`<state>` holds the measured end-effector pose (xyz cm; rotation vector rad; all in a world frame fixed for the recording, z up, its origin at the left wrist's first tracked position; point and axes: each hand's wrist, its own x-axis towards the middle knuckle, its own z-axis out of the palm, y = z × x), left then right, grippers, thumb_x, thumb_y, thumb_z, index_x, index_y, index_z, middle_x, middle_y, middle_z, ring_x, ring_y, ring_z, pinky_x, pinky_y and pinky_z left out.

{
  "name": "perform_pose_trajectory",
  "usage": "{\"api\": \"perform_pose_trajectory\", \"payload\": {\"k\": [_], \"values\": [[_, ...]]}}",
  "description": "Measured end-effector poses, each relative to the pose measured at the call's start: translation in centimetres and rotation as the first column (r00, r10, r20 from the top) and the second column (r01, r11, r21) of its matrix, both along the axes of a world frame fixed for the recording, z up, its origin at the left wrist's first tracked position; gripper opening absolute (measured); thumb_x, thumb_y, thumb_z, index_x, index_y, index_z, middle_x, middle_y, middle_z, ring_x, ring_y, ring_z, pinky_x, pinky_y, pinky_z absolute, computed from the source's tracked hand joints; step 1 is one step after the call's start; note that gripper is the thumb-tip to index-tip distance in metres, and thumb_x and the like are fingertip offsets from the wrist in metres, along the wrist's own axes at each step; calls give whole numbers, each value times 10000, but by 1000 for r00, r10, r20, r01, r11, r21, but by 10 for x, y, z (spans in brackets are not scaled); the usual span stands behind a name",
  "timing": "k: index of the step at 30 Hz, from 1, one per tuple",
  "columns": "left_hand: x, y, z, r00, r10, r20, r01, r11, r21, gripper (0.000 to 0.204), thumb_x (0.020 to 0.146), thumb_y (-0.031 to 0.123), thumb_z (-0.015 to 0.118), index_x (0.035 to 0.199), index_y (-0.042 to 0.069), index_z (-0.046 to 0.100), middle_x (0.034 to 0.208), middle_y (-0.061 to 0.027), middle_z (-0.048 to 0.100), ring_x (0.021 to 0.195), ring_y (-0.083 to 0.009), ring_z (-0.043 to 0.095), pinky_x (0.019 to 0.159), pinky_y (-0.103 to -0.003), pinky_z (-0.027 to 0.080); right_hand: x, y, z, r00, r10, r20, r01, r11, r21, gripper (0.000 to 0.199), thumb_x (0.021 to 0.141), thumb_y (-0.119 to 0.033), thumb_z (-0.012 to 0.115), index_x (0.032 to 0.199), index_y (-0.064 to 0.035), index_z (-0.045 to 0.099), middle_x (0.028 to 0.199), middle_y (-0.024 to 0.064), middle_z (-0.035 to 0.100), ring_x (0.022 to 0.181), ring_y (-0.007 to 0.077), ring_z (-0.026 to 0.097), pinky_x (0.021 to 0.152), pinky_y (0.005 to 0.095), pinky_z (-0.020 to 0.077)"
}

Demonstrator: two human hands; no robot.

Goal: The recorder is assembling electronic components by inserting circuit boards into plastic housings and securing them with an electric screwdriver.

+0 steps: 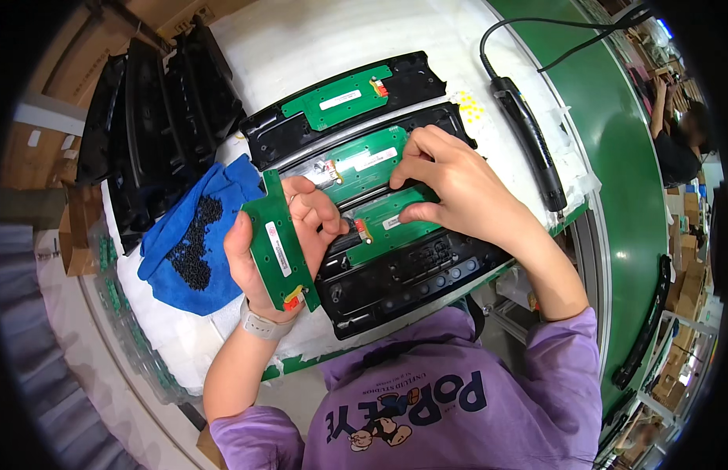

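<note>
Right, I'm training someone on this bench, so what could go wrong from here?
The held board could slip from the left hand and knock the boards on the black panels. The small black pieces heaped on the blue cloth might scatter if brushed. The corded tool might get dragged by its cable.

The left hand (307, 227) grips a green board (271, 243) held up on edge, while the right hand (462, 184) reaches over two more boards (395, 221) lying in black shells (403, 274), its thumb and forefinger apart; a farther shell (415, 74) bears its own board (332, 116). Left of them, small black screws (193, 251) lie heaped on a blue cloth (168, 231), near stacked shells (148, 117). A black screwdriver (528, 141) with a cord (489, 39) rests on the right
</note>
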<state>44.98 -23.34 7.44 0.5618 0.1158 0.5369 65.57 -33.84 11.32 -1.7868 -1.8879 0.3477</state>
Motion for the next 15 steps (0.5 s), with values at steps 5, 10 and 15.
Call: {"api": "perform_pose_trajectory", "payload": {"k": [5, 10, 15], "values": [[0, -2, 2, 1000, -4, 0, 4, 999, 35, 607, 841, 538, 343, 1144, 24, 448, 893, -117, 540, 865, -214, 481, 844, -346, 351, -2, 0, 0, 1000, -7, 24, 6, 999, 36, 316, 520, -168, 795, 740, -60, 596, 793, 38, 480, 812, 221, 505, 687, 339, 412], [-1, -2, 2, 1000, -5, 3, 5, 999, 52, 584, 857, 508, 333, 1145, 11, 444, 910, -122, 538, 883, -216, 486, 856, -348, 355, -5, -2, 4, 986, -7, 169, 8, 1000, -7, 328, 500, -178, 792, 727, -79, 576, 797, 37, 458, 837, 204, 494, 649, 327, 373], [-3, -7, 18, 997, 54, -59, -56, 998, -33, 600, 867, 497, 334, 1175, -7, 436, 1065, -152, 543, 997, -228, 503, 903, -372, 375, -37, 6, 12, 976, 176, 131, -201, 956, 215, 303, 588, -133, 727, 862, -109, 601, 938, 42, 522, 893, 227, 517, 725, 366, 412]]}}
